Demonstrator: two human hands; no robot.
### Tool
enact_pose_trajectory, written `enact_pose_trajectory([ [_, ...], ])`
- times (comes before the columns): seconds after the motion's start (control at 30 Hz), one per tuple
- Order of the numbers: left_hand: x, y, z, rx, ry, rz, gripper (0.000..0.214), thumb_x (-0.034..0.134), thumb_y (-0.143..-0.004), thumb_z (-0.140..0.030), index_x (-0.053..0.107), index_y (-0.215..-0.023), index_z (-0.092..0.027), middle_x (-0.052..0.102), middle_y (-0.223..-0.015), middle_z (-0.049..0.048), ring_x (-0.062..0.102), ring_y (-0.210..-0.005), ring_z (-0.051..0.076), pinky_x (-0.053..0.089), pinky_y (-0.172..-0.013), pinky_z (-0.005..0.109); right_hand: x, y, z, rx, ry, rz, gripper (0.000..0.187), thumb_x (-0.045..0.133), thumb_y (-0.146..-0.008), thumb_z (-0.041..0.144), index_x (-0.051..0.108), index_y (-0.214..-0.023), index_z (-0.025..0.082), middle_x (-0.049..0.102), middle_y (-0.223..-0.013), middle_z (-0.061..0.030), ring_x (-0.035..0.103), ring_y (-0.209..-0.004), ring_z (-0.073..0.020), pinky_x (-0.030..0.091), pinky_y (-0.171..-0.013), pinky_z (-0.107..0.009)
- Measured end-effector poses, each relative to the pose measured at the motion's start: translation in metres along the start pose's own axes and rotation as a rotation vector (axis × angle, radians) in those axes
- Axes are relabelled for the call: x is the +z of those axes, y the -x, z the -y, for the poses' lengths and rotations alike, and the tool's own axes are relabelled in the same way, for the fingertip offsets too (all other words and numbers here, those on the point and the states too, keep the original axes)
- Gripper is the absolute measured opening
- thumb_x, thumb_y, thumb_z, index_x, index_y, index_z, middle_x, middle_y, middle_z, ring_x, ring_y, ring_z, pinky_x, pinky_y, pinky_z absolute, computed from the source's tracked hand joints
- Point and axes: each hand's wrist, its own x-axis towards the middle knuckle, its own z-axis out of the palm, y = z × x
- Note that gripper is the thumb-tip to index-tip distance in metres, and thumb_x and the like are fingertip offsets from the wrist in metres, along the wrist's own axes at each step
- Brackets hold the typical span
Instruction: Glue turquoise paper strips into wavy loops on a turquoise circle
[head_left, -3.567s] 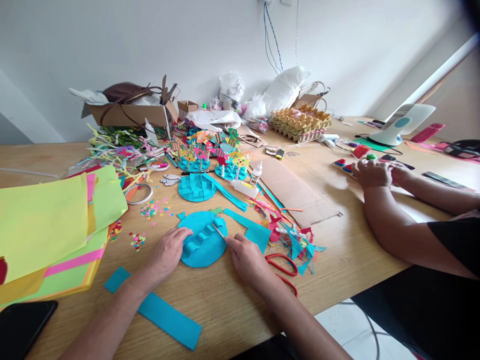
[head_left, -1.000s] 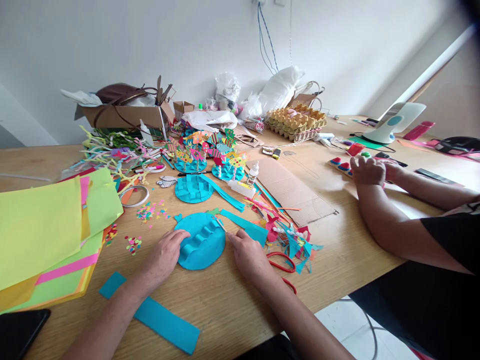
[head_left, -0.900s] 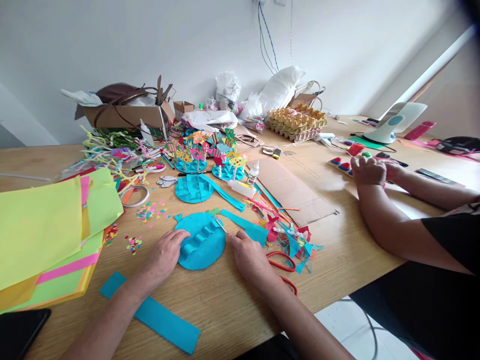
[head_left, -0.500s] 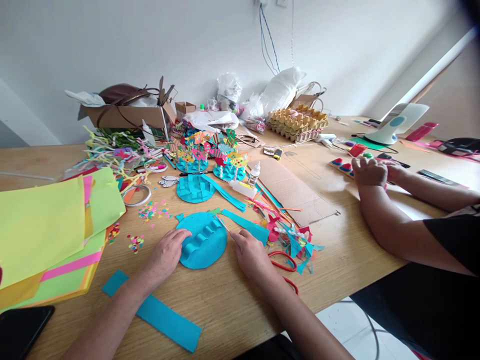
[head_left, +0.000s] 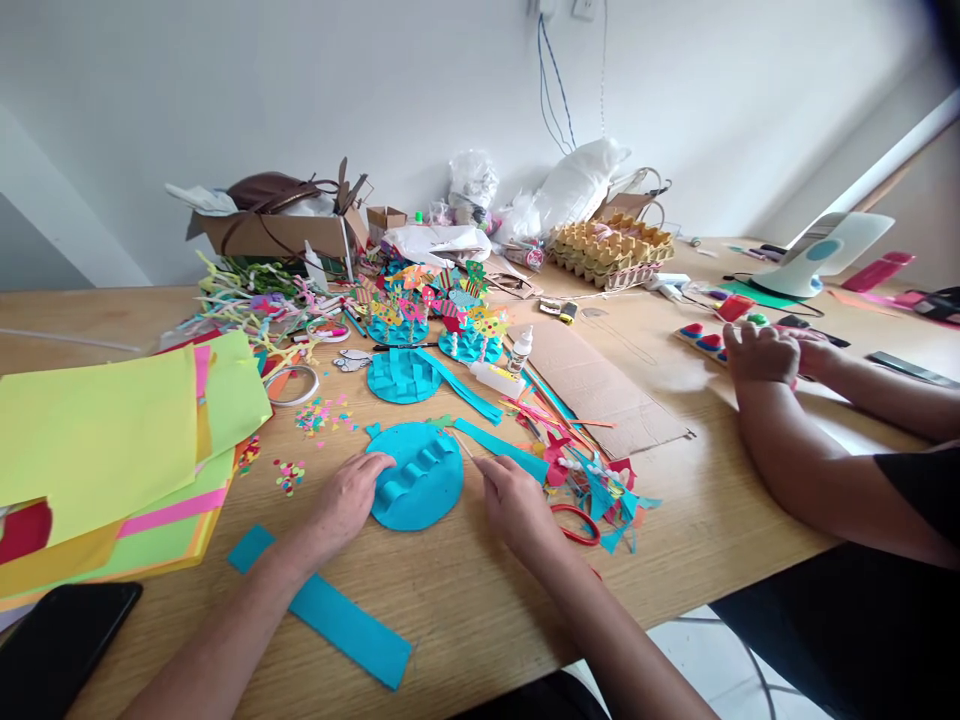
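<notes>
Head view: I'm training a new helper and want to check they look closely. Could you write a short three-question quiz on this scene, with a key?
1. What does the right hand hold?
a) red scissors
b) a thin pale stick
c) a roll of tape

2. True or false: the left hand touches the near blue disc that bears a wavy strip.

3. Fill in: next to the upright bottle, another bottle lies on its ____.

Key: 1 b; 2 true; 3 side.

White wall (head_left: 360, 90) behind a wooden table (head_left: 472, 610)
</notes>
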Motion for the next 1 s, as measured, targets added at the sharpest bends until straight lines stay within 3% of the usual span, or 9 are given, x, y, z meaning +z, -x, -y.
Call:
enact_pose_trajectory([
  [0.07, -0.003, -0.001, -0.002, -0.041, 0.037, 0.016, 0.034, 0.033, -0.074, -0.007, 0.058, -0.094, -0.017, 0.065, -0.099, 0.0080, 0.060, -0.095, 0.018, 0.047, -0.084, 0.031, -0.008, 0.006, 0.002, -0.037, -0.067, -0.110, 0.034, 0.036, -0.086, 0.014, 0.057, -0.113, 0.018, 0.060, -0.091, -0.0078, 0.058, -0.079, -0.0163, 0.043, -0.067, -0.024],
  [0.13, -0.007, -0.001, -0.004, -0.075, 0.093, 0.031, 0.034, 0.033, -0.075, -0.008, 0.058, -0.095, -0.019, 0.066, -0.098, 0.0055, 0.061, -0.091, 0.017, 0.048, -0.080, 0.028, -0.016, 0.015, 0.007, -0.103, -0.115, -0.137, 0.033, 0.036, -0.087, 0.015, 0.057, -0.112, 0.019, 0.059, -0.087, -0.0071, 0.058, -0.075, -0.0165, 0.043, -0.064, -0.025],
  [0.3, -0.026, -0.001, -0.009, -0.084, 0.160, -0.070, 0.030, 0.034, -0.079, -0.014, 0.058, -0.095, -0.021, 0.067, -0.096, 0.0032, 0.062, -0.089, 0.016, 0.048, -0.079, 0.027, -0.012, 0.043, 0.019, -0.230, -0.193, 0.070, 0.033, 0.033, -0.087, 0.014, 0.058, -0.107, 0.021, 0.059, -0.084, -0.0055, 0.058, -0.074, -0.0157, 0.044, -0.065, -0.025],
  [0.43, -0.049, 0.000, -0.012, -0.120, 0.144, -0.103, 0.028, 0.036, -0.077, -0.018, 0.061, -0.090, -0.021, 0.068, -0.095, 0.0036, 0.062, -0.090, 0.018, 0.047, -0.080, 0.029, 0.000, 0.054, 0.016, -0.194, -0.236, 0.095, 0.032, 0.033, -0.085, 0.013, 0.058, -0.103, 0.019, 0.060, -0.086, -0.0066, 0.058, -0.077, -0.0163, 0.045, -0.069, -0.026],
  [0.53, -0.061, 0.006, -0.006, -0.229, 0.155, -0.074, 0.027, 0.038, -0.075, -0.021, 0.062, -0.088, -0.021, 0.068, -0.095, 0.0034, 0.062, -0.089, 0.019, 0.047, -0.081, 0.031, 0.000, 0.054, 0.010, -0.164, -0.292, 0.090, 0.030, 0.034, -0.084, 0.014, 0.060, -0.098, 0.018, 0.061, -0.087, -0.0071, 0.058, -0.079, -0.0171, 0.044, -0.069, -0.028],
  [0.7, -0.062, 0.010, 0.008, -0.395, 0.396, 0.004, 0.029, 0.043, -0.072, -0.028, 0.060, -0.093, -0.018, 0.066, -0.095, 0.0061, 0.061, -0.091, 0.022, 0.048, -0.080, 0.033, -0.005, 0.053, 0.004, -0.009, -0.497, 0.135, 0.024, 0.039, -0.081, 0.021, 0.062, -0.088, 0.018, 0.059, -0.069, -0.0023, 0.054, -0.059, -0.0142, 0.040, -0.055, -0.025],
  [0.87, -0.049, -0.011, 0.010, -0.523, 0.598, 0.080, 0.029, 0.049, -0.065, -0.024, 0.060, -0.092, -0.018, 0.064, -0.099, 0.0065, 0.057, -0.099, 0.023, 0.046, -0.080, 0.032, -0.004, 0.051, 0.002, 0.302, -0.886, 0.285, 0.029, 0.042, -0.078, 0.036, 0.058, -0.092, 0.016, 0.036, -0.045, 0.0083, 0.034, -0.036, -0.0077, 0.025, -0.036, -0.019],
  [0.93, -0.045, -0.020, 0.010, -0.548, 0.615, 0.085, 0.028, 0.050, -0.063, -0.022, 0.060, -0.089, -0.017, 0.064, -0.095, 0.0074, 0.058, -0.093, 0.023, 0.047, -0.075, 0.032, -0.005, 0.049, 0.001, 0.383, -1.031, 0.273, 0.030, 0.049, -0.074, 0.040, 0.056, -0.090, 0.016, 0.043, -0.051, 0.0073, 0.035, -0.037, -0.0061, 0.022, -0.034, -0.018],
  [1.0, -0.043, -0.025, 0.010, -0.565, 0.632, 0.090, 0.028, 0.051, -0.062, -0.023, 0.059, -0.088, -0.016, 0.063, -0.091, 0.0077, 0.059, -0.086, 0.023, 0.048, -0.070, 0.032, -0.007, 0.047, 0.002, 0.420, -1.152, 0.228, 0.030, 0.055, -0.069, 0.041, 0.056, -0.087, 0.017, 0.056, -0.072, 0.0013, 0.044, -0.043, -0.0056, 0.021, -0.034, -0.017],
])
